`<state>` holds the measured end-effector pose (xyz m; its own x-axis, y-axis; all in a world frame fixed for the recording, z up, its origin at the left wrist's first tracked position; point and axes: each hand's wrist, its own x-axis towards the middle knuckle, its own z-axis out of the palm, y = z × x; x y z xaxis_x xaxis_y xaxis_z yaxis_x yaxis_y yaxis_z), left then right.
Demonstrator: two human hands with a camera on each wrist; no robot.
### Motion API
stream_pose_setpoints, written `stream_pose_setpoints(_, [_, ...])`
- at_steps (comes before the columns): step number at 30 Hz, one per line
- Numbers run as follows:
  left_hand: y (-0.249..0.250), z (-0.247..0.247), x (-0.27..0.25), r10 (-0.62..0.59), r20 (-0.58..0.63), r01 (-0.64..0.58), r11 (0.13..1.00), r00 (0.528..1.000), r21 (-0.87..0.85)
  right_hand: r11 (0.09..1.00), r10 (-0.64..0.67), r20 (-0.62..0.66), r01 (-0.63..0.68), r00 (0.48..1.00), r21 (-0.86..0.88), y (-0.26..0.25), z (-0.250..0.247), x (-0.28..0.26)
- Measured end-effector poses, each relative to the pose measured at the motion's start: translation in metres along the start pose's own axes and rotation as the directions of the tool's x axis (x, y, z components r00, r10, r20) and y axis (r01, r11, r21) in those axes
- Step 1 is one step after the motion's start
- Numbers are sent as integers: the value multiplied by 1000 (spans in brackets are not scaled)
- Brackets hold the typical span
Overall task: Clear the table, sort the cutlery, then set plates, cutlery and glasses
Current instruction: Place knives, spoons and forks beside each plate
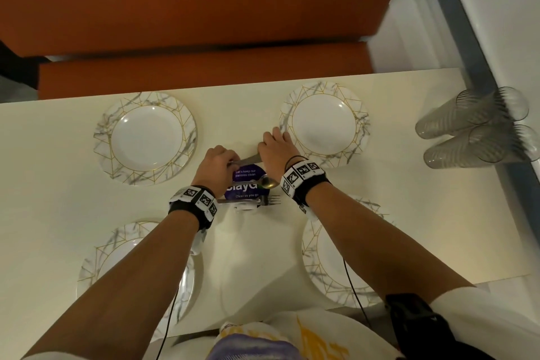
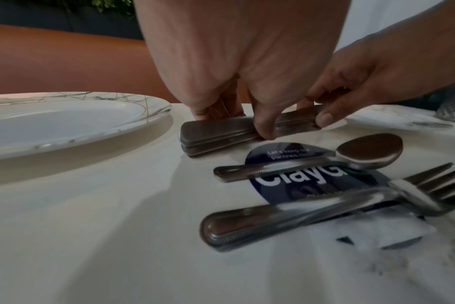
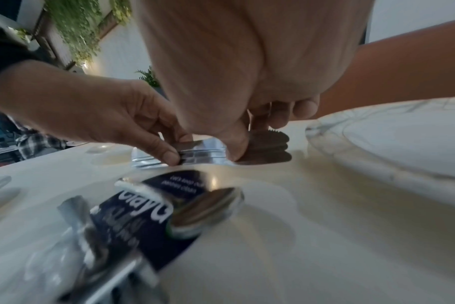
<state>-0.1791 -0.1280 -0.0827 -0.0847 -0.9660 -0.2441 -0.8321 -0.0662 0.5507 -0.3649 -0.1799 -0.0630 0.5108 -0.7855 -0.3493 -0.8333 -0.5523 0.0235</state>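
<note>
Together, my left hand point(image 2: 221, 86) and right hand point(image 2: 372, 82) pinch the stacked knives point(image 2: 221, 133) lying just beyond the blue sticker point(image 2: 286, 181), spoon point(image 2: 369, 154) and forks point(image 2: 325, 205).

Warm, dim indoor light from above on the head view; my arms throw soft grey shadows across the cream table point(image 1: 394, 90). Small glints sit on the far plates point(image 1: 145, 138). The orange bench point(image 1: 204, 9) smears at the top, and the table edges bow with the wide lens. Down at my left wrist it's cooler and darker; the forks point(image 2: 312, 207) catch bright streaks and blur up close. My right wrist view is soft all over, the sticker point(image 3: 153, 207) print smeared, and the plate rim near the frame edge stretched.
</note>
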Motion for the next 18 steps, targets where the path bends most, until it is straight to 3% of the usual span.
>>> stream_pose_setpoints(4, [3, -17, -7, -21, -149, 0, 991, 989, -137, 999, 42, -180, -37, 983, 33, -1, -26, 8])
stream_pose_setpoints(6, [5, -31, -12, -121, -196, 66, 962, 973, -263, 990, 64, -265, -28, 962, 136, -4, -39, 12])
stream_pose_setpoints(9, [0, -46, -26, -293, -179, 197, 887, 939, -418, 940, 203, -391, -67, 898, 335, -17, -59, 14])
stream_pose_setpoints(11, [-4, -54, -40, -397, -131, 261, 784, 909, -564, 870, 332, -432, -96, 839, 484, -30, -66, 11])
stream_pose_setpoints(13, [-5, -59, -57, -474, -77, 287, 646, 877, -707, 754, 413, -394, -65, 821, 654, -47, -65, 6])
stream_pose_setpoints(16, [-4, -61, -84, -526, -30, 268, 480, 850, -835, 479, 416, -148, -78, 897, 874, -81, -54, -6])
stream_pose_setpoints(18, [-5, -61, -101, -539, -22, 254, 431, 842, -866, 388, 342, -29, -113, 939, 915, -107, -45, -13])
